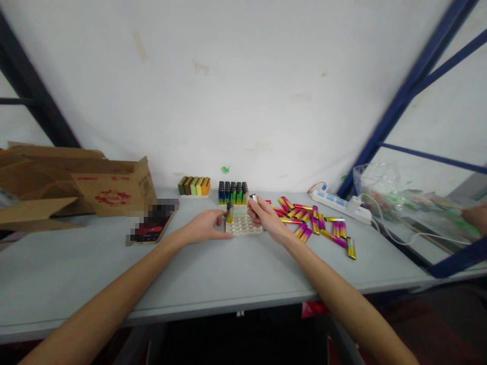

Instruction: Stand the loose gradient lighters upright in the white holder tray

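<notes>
A white tray [245,226] with rows of holes lies on the table. One dark-topped lighter [230,213] with a yellow lower part stands upright at its back left. My left hand [205,225] is closed around the tray's left end, thumb at the front corner and fingers by that lighter. Over the tray's right side, my right hand [265,215] pinches a lighter [253,197]; only its silvery end shows and the fingers hide the rest. Shiny red, yellow and purple lighters [315,225] lie loose to the right of that hand.
Behind the tray stand blue-green lighters [233,193] in rows; brown-to-orange ones [194,186] stand left of them. A phone [154,225], an open cardboard box [114,192] and a white power strip [342,204] with cables are also here. Another person's hand [477,218] shows at far right.
</notes>
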`<action>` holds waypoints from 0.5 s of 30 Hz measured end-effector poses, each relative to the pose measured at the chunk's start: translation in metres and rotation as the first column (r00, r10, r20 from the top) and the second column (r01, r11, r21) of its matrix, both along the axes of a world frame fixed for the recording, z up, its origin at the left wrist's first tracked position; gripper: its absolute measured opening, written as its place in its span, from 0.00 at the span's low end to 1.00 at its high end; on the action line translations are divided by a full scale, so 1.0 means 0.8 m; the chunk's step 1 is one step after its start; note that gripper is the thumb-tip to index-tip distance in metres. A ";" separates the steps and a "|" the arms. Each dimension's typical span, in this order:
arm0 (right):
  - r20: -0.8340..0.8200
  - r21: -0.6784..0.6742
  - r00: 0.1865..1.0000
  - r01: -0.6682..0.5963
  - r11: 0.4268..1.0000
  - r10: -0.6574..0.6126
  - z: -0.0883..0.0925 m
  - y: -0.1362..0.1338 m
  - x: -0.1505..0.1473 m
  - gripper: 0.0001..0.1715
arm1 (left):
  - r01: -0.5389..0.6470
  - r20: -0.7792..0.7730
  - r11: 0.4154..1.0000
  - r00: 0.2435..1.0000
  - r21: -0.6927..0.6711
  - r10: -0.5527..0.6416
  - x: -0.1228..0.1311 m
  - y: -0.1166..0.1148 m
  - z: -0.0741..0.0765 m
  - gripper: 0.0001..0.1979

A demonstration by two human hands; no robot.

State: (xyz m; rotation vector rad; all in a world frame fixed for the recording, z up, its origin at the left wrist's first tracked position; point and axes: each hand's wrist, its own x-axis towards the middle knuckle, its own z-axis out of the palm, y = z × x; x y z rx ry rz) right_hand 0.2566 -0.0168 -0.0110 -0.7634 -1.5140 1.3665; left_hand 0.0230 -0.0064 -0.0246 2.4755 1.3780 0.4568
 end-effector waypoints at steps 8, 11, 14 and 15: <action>0.343 0.384 0.763 0.418 0.824 -0.547 -0.015 0.003 0.004 0.30 | -0.001 -0.024 1.000 1.000 -0.008 0.001 0.000 0.002 0.000 0.31; 0.346 0.417 0.735 0.436 0.798 -0.583 -0.016 -0.001 0.003 0.25 | -0.006 -0.026 1.000 1.000 -0.006 0.005 0.000 0.002 0.001 0.32; 0.327 0.423 0.741 0.440 0.792 -0.586 -0.019 -0.001 0.002 0.23 | -0.011 -0.011 1.000 1.000 -0.009 0.011 0.000 0.001 0.001 0.32; 0.327 0.421 0.744 0.438 0.794 -0.583 -0.021 0.000 0.003 0.23 | -0.012 -0.006 1.000 1.000 -0.009 0.012 0.000 0.001 0.001 0.32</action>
